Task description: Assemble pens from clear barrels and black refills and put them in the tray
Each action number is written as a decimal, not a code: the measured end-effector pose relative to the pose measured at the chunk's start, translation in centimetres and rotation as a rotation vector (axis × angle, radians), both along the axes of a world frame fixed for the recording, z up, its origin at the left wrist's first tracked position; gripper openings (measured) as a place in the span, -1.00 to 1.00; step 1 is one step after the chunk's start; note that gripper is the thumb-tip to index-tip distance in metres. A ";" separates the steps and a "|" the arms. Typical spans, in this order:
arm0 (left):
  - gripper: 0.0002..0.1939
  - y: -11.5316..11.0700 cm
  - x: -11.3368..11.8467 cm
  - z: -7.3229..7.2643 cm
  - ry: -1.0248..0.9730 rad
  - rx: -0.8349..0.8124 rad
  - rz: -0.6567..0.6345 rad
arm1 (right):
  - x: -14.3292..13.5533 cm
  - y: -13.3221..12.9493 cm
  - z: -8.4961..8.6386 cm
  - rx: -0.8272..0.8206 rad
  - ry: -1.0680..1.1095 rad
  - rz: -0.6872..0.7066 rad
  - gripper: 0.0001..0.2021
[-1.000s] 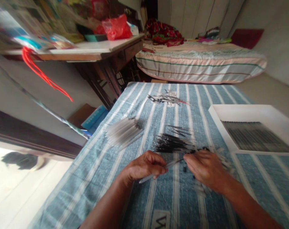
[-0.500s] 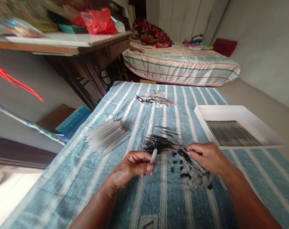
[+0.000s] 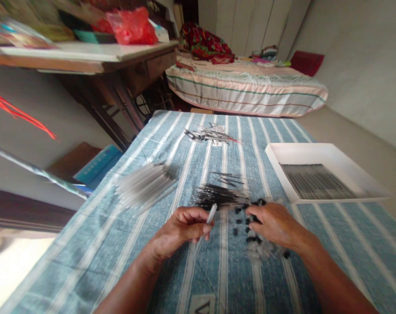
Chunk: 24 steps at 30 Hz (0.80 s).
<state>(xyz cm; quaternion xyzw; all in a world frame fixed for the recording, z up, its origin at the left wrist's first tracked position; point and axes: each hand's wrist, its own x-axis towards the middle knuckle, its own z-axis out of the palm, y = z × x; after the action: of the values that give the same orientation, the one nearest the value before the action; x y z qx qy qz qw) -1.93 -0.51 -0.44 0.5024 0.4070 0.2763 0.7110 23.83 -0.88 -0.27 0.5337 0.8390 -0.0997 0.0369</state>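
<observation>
Muted indoor light, glare lower left, edges blurred.

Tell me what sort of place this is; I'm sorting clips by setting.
Probably a bedroom in a home, used for handwork: a bed with a rumpled red blanket stands behind a cloth-covered table bearing piles of pen-like parts.

left hand (image 3: 187, 227): bare | right hand (image 3: 273, 223): bare | left forearm (image 3: 132, 274): bare | right forearm (image 3: 333, 272): bare
</observation>
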 end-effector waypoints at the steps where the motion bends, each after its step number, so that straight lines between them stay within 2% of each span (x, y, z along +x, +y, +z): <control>1: -0.77 0.0 0.0 0.0 0.002 0.000 -0.004 | -0.3 0.0 -0.1 0.015 -0.024 0.001 -0.92; 5: -0.76 0.0 0.0 0.0 0.001 -0.006 -0.027 | -1.0 0.0 -0.3 0.022 -0.092 0.004 -0.85; 7: -0.76 0.0 0.0 -0.1 -0.003 -0.016 -0.044 | -1.0 0.1 -0.4 0.006 -0.010 -0.019 -0.86; 9: -0.76 0.0 0.0 -0.3 -0.009 -0.024 -0.062 | -0.8 0.2 -0.5 -0.032 0.211 -0.073 -0.89; 12: -0.75 -0.1 0.1 -0.6 -0.007 -0.029 -0.087 | -0.5 0.1 -0.7 -0.164 0.733 -0.162 -0.94; 15: -0.72 -0.3 0.3 -0.8 -0.001 -0.045 -0.123 | -0.9 -0.2 -0.8 -0.348 1.161 -0.246 -0.85; 19: -0.73 -0.5 0.6 -0.7 0.011 -0.070 -0.188 | -2.2 -0.8 -0.8 -0.450 1.390 -0.303 -0.81; 24: -0.73 -0.7 0.9 -0.6 0.006 -0.093 -0.221 | -3.2 -1.2 -0.9 -0.480 1.467 -0.261 -0.85</control>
<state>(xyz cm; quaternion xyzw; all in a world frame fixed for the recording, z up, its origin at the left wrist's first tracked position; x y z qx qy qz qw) -1.02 -1.21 -0.99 0.5118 0.3636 0.1754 0.7583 20.66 -2.10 -1.17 0.4032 0.5351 -0.6090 -0.4245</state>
